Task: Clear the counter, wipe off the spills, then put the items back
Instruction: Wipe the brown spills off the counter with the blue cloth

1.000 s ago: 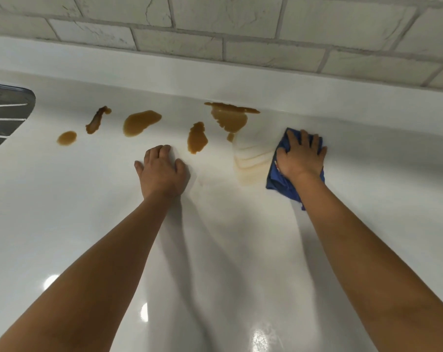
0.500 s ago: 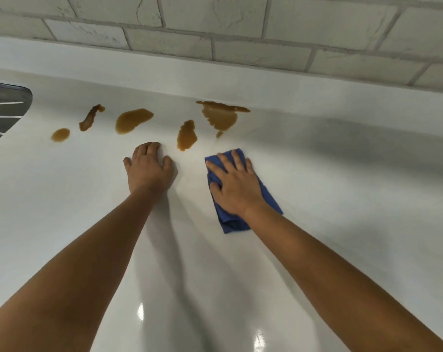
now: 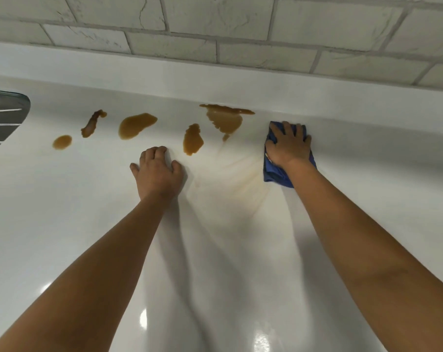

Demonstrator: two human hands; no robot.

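Note:
Several brown spills lie on the white counter (image 3: 63, 212): a small round one (image 3: 62, 142), a thin streak (image 3: 92, 123), an oval puddle (image 3: 136, 125), a blotch (image 3: 193, 139) and a wide puddle (image 3: 225, 118) by the back edge. My right hand (image 3: 289, 146) presses flat on a folded blue cloth (image 3: 276, 175) to the right of the puddles. Faint brown smear streaks (image 3: 243, 171) fan out left of the cloth. My left hand (image 3: 157, 171) rests on the counter just below the blotch, fingers bent at the tips, holding nothing.
A metal sink drainboard (image 3: 4, 118) shows at the far left edge. A low white upstand (image 3: 240, 80) and a pale tiled wall (image 3: 240, 26) close off the back of the counter.
My right hand has swept the blue cloth from the middle of the counter back out to the right and toward the wall, leaving faint brown streaks. My left hand has stayed put.

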